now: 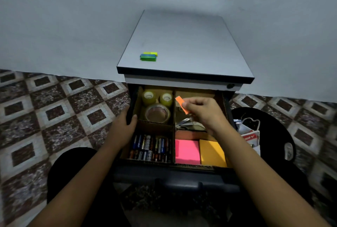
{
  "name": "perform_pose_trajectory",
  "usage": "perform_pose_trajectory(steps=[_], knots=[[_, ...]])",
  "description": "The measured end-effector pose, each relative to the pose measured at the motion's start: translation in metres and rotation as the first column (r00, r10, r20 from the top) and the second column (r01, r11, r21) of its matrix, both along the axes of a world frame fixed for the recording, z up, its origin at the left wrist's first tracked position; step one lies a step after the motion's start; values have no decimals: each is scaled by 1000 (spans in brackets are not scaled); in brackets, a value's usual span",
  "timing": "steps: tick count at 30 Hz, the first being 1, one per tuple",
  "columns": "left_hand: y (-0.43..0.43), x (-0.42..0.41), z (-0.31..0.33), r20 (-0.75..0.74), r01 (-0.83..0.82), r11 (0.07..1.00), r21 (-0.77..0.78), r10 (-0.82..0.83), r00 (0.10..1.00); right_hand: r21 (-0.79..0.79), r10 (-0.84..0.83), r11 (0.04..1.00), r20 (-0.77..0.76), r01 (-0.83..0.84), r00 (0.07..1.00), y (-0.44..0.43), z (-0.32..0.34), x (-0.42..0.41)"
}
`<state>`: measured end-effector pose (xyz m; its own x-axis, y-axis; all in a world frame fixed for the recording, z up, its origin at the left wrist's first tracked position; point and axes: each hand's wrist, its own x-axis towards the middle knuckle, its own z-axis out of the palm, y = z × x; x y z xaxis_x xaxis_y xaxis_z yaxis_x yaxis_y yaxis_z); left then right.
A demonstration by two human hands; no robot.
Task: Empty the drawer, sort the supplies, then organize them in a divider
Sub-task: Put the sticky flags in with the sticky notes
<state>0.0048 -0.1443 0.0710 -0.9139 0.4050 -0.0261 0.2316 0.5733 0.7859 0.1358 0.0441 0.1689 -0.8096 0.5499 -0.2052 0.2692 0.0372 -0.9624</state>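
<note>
The open drawer holds a cardboard divider with four compartments. Three tape rolls sit at the back left. Several batteries lie at the front left. A pink sticky pad and an orange-yellow pad fill the front right. Metal clips or a stapler lie in the back right. My right hand pinches an orange strip of sticky flags above the back right compartment. My left hand grips the drawer's left wall.
A small stack of green, blue and yellow sticky flags lies on the cabinet top. A dark round bin with white packaging stands right of the drawer. Patterned floor tiles surround the cabinet, with a pale wall behind.
</note>
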Motion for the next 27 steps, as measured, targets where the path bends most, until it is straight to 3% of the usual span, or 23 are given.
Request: perform_pose_trajectory(steps=[7,15,22,27], knots=[[3,7,7,-30,-6,1000,9,6,1000,-55,-69,995,174,80,982,-5,-45,38],[1,8,8,-10,1,1000,-6,-1,1000,265,-77,963,449,-50,890,-10,-84,36],[1,9,11,5,-5,1000,-14,5,1000,388,-106,916,481,-103,870,-18,-90,33],[2,10,12,3,-5,1000,-20,5,1000,552,-135,817,463,-166,876,-26,-93,36]])
